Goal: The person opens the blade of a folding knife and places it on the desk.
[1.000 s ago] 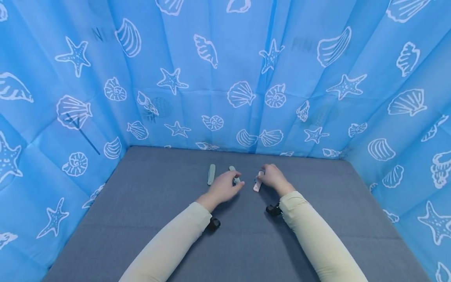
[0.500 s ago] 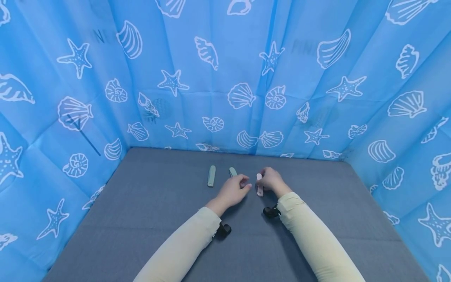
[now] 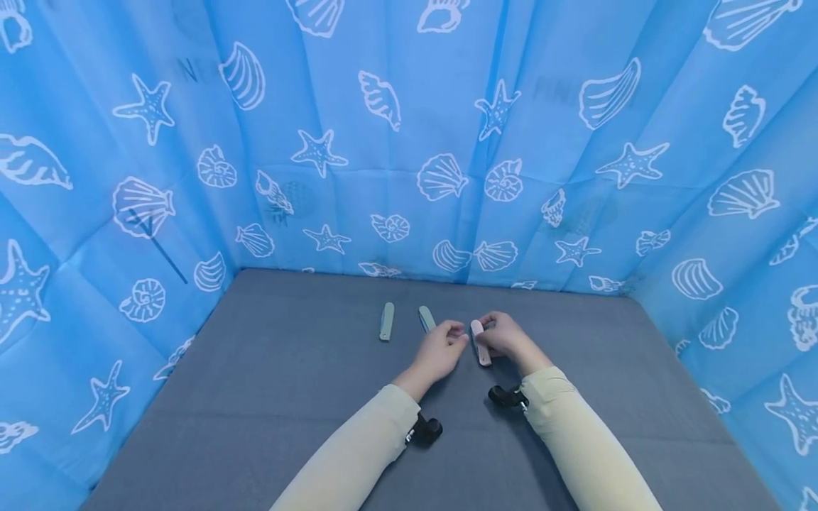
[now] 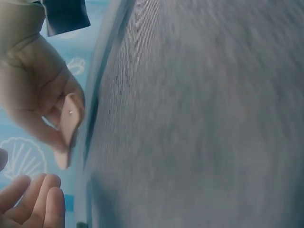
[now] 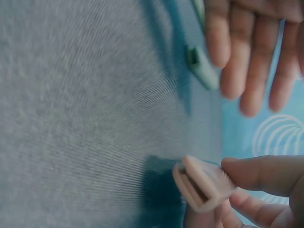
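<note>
A slim pink folding knife (image 3: 483,354), folded up, is pinched between the thumb and fingers of my right hand (image 3: 505,336). In the right wrist view the pink knife (image 5: 199,183) shows the long slot in its handle, and a small pin shows near one end of the knife (image 4: 71,114) in the left wrist view. My left hand (image 3: 439,355) hovers just left of it, fingers loosely bent and holding nothing. Behind that hand lies a green folding knife (image 3: 427,318), its near end hidden. Another green knife (image 3: 386,323) lies farther left.
Grey cloth covers the table (image 3: 287,369). A blue curtain (image 3: 396,142) with white shell and starfish prints stands along the back and both sides. Black wrist cameras (image 3: 427,430) sit under both sleeves.
My left hand has moved right, away from the middle green knife, toward my right hand. The pink knife has shifted slightly nearer and turned in my right hand's pinch.
</note>
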Available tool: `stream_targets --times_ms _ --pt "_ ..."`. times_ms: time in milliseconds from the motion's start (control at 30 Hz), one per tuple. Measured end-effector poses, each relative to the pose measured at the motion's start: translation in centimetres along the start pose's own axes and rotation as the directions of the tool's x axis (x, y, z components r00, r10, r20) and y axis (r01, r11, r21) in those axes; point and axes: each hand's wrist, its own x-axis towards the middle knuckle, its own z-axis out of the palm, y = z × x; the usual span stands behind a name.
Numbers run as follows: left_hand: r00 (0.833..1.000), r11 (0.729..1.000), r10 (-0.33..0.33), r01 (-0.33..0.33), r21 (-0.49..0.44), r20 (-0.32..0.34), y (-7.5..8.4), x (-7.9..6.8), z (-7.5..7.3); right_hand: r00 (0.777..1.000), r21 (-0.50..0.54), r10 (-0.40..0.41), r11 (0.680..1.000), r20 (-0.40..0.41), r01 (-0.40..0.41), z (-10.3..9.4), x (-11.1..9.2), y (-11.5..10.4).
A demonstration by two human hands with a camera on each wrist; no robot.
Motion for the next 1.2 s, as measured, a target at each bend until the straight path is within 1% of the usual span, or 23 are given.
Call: stream_targets --times_ms 167,333,467,567,733,933,1067,1200 --pt "1.000 0.999 -0.013 0.013 -0.047 -0.006 0.3 -0.3 0.6 1.000 0.090 -0.025 0.996 0.015 0.024 -0.5 -1.3 0.0" --pt "1.000 0.993 -0.017 0.016 -0.119 -0.009 0.6 -0.5 1.0 0.995 0.166 -0.095 0.982 0.033 0.088 -0.7 -2.7 -0.1" --pt "0.999 0.977 -0.047 0.050 -0.207 0.018 0.9 -0.8 1.3 0.992 0.225 -0.112 0.969 0.059 0.096 -0.9 -3.7 -0.2" --pt "0.998 0.961 -0.059 0.062 -0.268 0.019 1.3 -1.1 1.5 0.989 0.252 -0.127 0.962 0.070 0.105 -1.1 -4.4 -0.4" --pt "0.999 0.943 -0.045 0.041 -0.331 -0.005 1.9 -1.4 1.4 0.983 0.302 -0.168 0.943 0.076 0.137 -1.4 -5.5 -0.7" --pt "0.999 0.939 -0.032 0.033 -0.343 0.008 2.1 -1.7 0.9 0.970 0.338 -0.226 0.923 0.088 0.184 -1.7 -6.5 -0.6" --pt "1.000 0.951 0.010 -0.003 -0.308 0.019 1.9 -1.9 0.6 0.964 0.363 -0.249 0.910 0.096 0.199 -1.8 -7.0 -0.6" --pt "0.997 0.965 0.051 -0.034 -0.259 0.057 1.6 -2.0 0.2 0.963 0.375 -0.249 0.907 0.106 0.193 -1.8 -7.3 -0.7"
